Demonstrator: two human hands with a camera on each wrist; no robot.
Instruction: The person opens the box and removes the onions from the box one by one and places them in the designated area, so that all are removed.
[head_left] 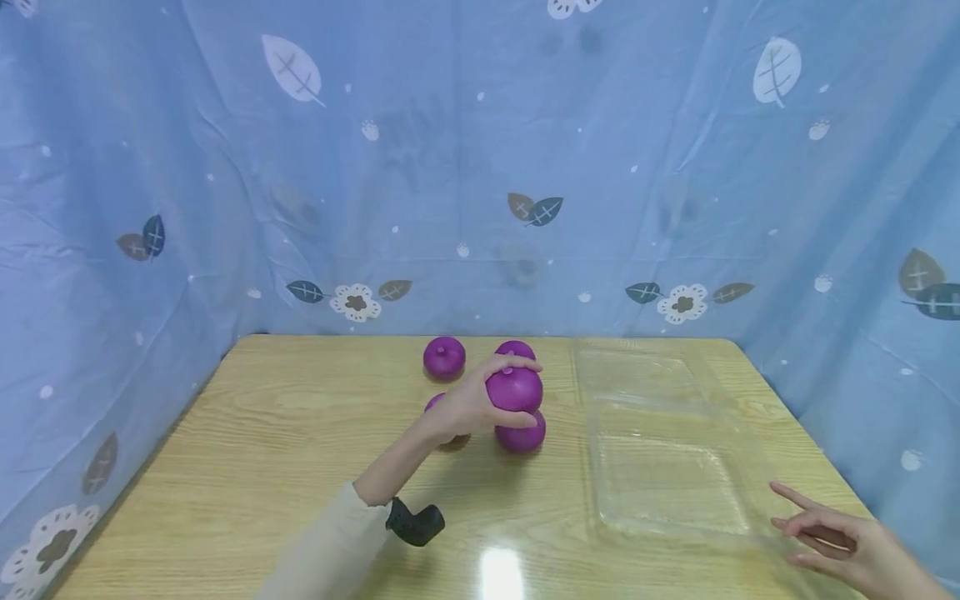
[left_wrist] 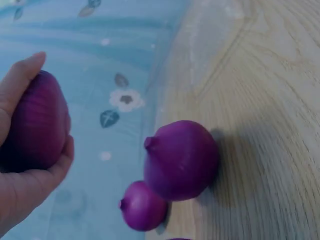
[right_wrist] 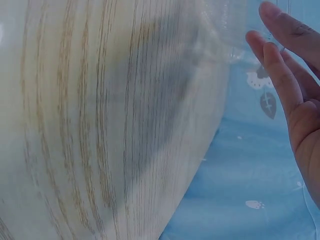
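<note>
My left hand point(head_left: 472, 404) grips a purple onion point(head_left: 515, 389), thumb on one side and fingers on the other. In the left wrist view the held onion point(left_wrist: 37, 125) appears raised off the table. One onion point(head_left: 520, 435) lies just in front of it, and another onion point(head_left: 515, 347) shows partly behind it. To the left sits an onion point(head_left: 444, 358) near the back edge; one more onion point(head_left: 433, 402) is mostly hidden by my left hand. My right hand point(head_left: 847, 537), fingers loosely bent and holding nothing, hovers by the near right corner of a clear plastic tray point(head_left: 660, 405).
The tray, divided into two sections, lies on the right of the wooden table point(head_left: 300, 467). A blue patterned curtain point(head_left: 465, 167) stands along the back and both sides. A black strap mount point(head_left: 416, 523) sits at my left wrist.
</note>
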